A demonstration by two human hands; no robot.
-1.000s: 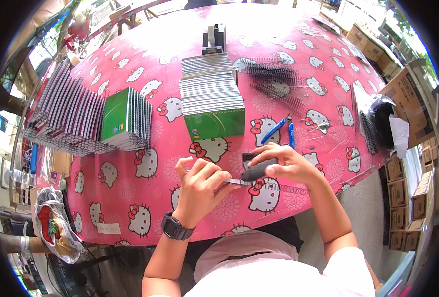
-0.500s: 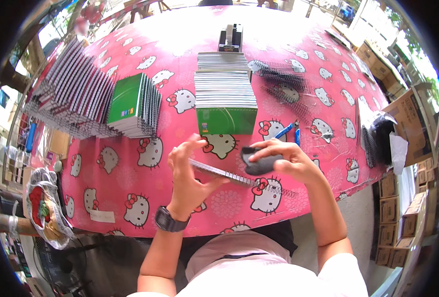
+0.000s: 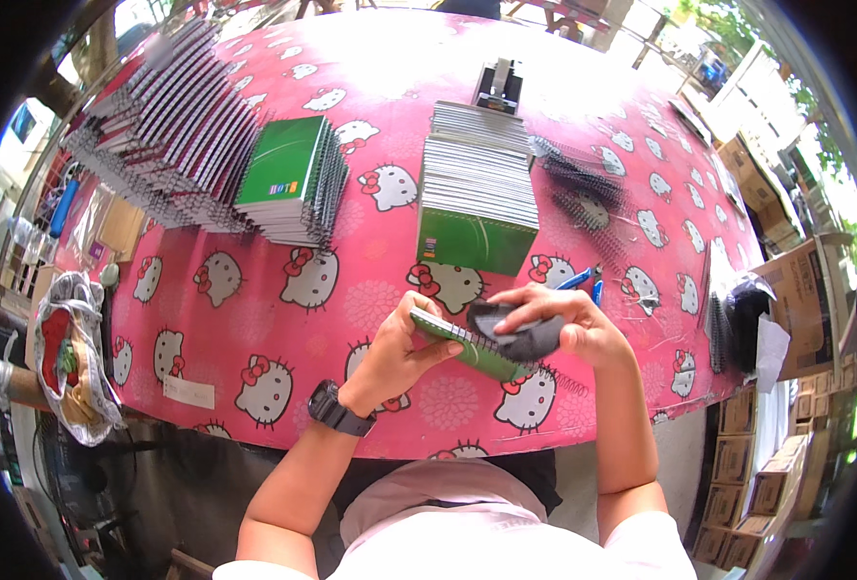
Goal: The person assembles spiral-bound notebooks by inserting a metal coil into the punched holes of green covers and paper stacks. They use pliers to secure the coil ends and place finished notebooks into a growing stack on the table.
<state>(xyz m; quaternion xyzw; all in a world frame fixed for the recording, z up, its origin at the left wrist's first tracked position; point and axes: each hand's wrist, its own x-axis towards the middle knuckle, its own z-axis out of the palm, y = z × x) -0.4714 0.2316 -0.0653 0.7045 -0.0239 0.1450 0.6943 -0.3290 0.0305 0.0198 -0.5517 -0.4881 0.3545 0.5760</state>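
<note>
My left hand (image 3: 394,360) pinches the left end of a small green notebook (image 3: 491,362) between thumb and fingers, just above the table. Its spine faces up, with a wire spiral (image 3: 566,379) threaded along it and trailing out past the right end. In my right hand (image 3: 588,324) is a dark grey, rounded pad-like object (image 3: 537,340), its exact kind unclear, pressed against or just over the spine. Part of the spine is hidden behind it. Beyond my hands stands a long row of green-covered notebooks (image 3: 477,234), page edges up.
On the left are a stack of spiral-bound green notebooks (image 3: 278,174) and tall piles of bound notebooks (image 3: 172,126). Loose black spirals (image 3: 588,188) lie right of the row, near blue-handled tools (image 3: 575,280). Cardboard boxes (image 3: 733,464) stand off the table's right side.
My left hand has closed on the notebook's end, where before its fingers were spread. The notebook has tipped, showing its green cover. The dark pad has come to the spine. The view has shifted.
</note>
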